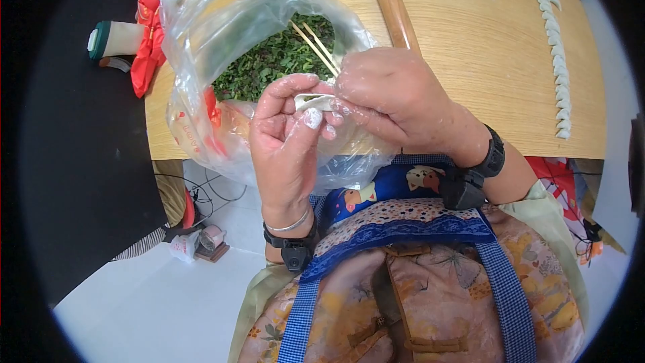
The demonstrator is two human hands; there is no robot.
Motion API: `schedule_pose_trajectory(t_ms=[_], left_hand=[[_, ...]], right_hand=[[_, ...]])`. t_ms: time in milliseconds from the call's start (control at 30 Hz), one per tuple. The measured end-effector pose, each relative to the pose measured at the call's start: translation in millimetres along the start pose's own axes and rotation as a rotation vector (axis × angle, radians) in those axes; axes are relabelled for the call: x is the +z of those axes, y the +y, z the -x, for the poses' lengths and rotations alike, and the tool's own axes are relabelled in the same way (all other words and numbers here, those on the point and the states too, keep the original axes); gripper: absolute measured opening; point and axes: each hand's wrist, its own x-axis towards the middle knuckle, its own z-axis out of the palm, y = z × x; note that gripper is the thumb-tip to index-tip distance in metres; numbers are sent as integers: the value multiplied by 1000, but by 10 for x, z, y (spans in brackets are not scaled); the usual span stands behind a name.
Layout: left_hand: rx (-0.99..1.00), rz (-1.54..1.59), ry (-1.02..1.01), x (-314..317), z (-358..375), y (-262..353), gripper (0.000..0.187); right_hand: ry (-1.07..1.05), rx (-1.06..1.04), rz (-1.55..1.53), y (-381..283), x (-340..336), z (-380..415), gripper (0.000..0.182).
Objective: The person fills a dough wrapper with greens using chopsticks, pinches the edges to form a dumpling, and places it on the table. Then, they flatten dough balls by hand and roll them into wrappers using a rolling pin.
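Note:
Between the thumb and fingers of my left hand (289, 124) sits a half-folded dumpling (313, 102), its white wrapper parted along the top with a little dark green filling showing. My right hand (396, 94) is closed, its fingertips pinching the wrapper's right end. Flour whitens both hands, most of all the left thumb. Just beyond them, chopped green filling (272, 59) lies inside a clear plastic bag (185, 74) with its mouth spread wide. A pair of chopsticks (314, 47) rests across the filling, the near ends passing behind my right hand.
A wooden rolling pin (390, 3) lies on the table (470, 60) beyond my right hand. Along the right side runs a long row of white shaped dough pieces (557, 60). Red packaging (148, 47) and a white-and-green cup (117, 39) are at the left edge.

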Motion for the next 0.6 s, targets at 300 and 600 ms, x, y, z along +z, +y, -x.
schedule_pose_trajectory(t_ms=[300, 600], left_hand=[[42, -263, 40, 12, 49, 101, 29], [-11, -347, -41, 35, 76, 150, 32]], right_hand=[[-50, 103, -11, -54, -52, -12, 26], [-113, 30, 28, -30, -34, -6, 20]])
